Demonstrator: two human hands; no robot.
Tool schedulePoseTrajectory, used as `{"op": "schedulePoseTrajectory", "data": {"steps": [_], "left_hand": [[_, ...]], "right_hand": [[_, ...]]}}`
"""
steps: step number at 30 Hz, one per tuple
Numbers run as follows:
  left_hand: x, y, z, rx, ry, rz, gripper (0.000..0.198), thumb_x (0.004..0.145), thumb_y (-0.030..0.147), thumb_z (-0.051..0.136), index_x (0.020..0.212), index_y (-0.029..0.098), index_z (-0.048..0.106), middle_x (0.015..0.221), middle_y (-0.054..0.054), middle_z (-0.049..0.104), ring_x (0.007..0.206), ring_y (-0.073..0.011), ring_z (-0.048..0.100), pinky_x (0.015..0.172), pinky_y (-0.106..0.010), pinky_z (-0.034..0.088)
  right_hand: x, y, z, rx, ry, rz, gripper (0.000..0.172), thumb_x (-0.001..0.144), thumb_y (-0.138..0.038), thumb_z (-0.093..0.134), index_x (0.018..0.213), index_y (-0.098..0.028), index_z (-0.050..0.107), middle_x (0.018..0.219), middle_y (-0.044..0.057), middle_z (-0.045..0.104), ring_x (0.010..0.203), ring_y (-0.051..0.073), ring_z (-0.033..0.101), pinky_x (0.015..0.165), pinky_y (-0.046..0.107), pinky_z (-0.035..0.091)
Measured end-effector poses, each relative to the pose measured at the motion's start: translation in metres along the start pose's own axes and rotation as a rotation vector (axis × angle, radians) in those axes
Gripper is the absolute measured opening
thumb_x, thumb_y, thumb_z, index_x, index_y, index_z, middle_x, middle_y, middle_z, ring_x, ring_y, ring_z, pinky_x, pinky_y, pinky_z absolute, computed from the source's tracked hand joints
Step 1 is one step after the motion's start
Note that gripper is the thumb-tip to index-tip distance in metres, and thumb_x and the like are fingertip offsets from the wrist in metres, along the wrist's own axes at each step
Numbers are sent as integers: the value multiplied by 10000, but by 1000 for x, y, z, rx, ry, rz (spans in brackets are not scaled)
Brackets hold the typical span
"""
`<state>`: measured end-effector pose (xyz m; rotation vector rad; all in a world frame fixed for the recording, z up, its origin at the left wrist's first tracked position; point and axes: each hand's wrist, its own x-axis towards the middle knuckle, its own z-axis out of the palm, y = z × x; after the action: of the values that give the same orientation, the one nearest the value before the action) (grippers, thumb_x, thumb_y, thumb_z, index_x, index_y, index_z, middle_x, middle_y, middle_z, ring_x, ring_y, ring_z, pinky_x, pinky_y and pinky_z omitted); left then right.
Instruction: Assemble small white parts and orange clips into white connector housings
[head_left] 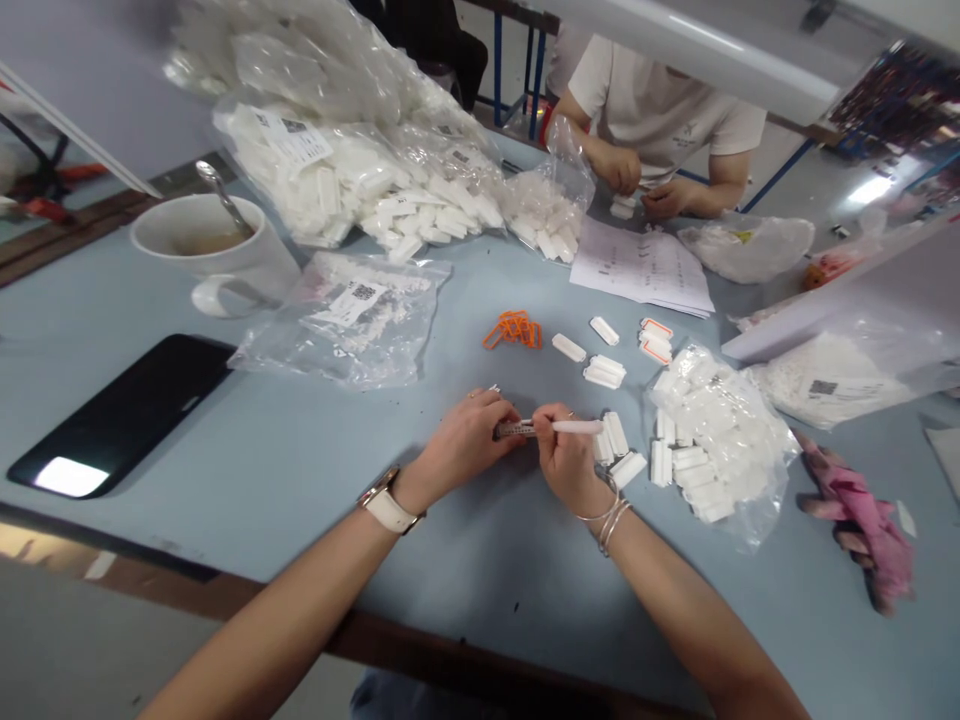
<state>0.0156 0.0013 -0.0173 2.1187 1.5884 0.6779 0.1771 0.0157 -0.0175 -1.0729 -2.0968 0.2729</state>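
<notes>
My left hand (469, 437) is closed on a small white plastic part (511, 430), held a little above the table; its fingers hide much of it. In my right hand (566, 468) is a white pen-like tool (579, 427), its tip against or very near that part. Beyond my hands lies a small pile of orange rectangular rings (514, 328). Several white plastic pieces lie to its right, among them a single piece (568, 347) and two with orange outlines (656, 341). More white pieces (627, 467) lie just beside my right wrist.
An open plastic bag (739, 420) spills white pieces at right, near a pink glove-like item (862, 525). At left are a black phone (120, 415), a mug (247, 270) with a spoon and a flat bag (360, 320). Large bags (337, 150) and papers (637, 265) lie behind; a co-worker (667, 130) sits opposite.
</notes>
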Motion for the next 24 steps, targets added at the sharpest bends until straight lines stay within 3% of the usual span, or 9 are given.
{"op": "schedulePoseTrajectory", "data": {"steps": [14,24], "left_hand": [[2,0,-2,10,-39,-66,183,740,331,667,719,171,579,733,-29,588,719,-181,530,656,-303,422],[2,1,-3,13,-42,-56,167,757,309,656,714,168,576,715,-23,583,710,-173,523,651,-297,413]], "right_hand": [[-9,6,3,186,71,41,318,953,-311,301,768,-178,522,673,40,588,577,122,548,577,236,441],[-8,6,4,140,53,25,317,953,-318,316,768,-174,531,664,38,594,585,121,558,581,236,446]]}}
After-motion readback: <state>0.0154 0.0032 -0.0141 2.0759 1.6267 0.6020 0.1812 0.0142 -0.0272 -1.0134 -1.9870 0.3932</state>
